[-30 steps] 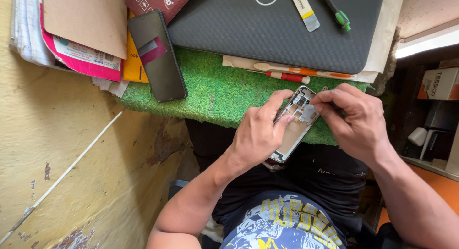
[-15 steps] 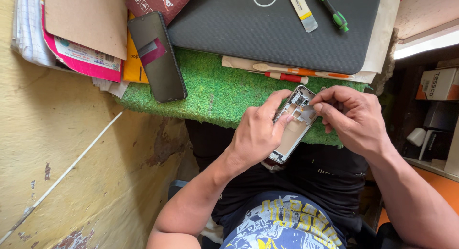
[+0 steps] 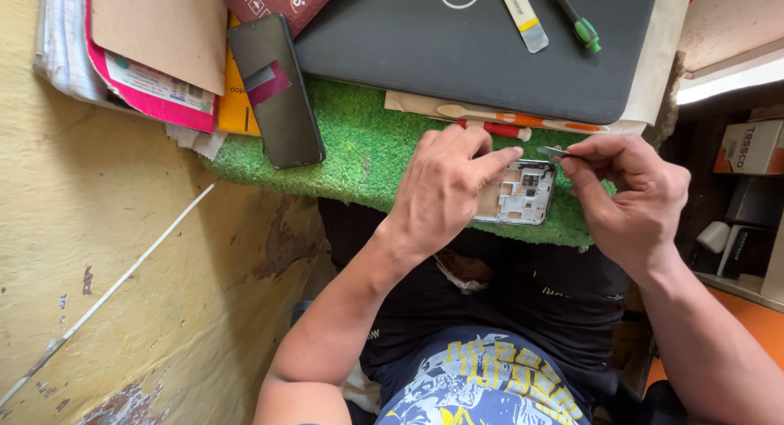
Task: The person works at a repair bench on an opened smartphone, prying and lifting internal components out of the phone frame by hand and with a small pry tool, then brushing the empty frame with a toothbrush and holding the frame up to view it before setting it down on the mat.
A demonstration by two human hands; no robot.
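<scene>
Centrally, the left hand point(image 3: 445, 188) grips an opened phone point(image 3: 519, 194) while the right hand point(image 3: 629, 192) pinches tweezers point(image 3: 554, 151) above the green mat point(image 3: 359, 139), beside a closed laptop point(image 3: 482, 49).

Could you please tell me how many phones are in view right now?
2. An opened phone is held by the left hand over the green mat; a dark phone lies at the mat's left edge. Others may be hidden.
</scene>
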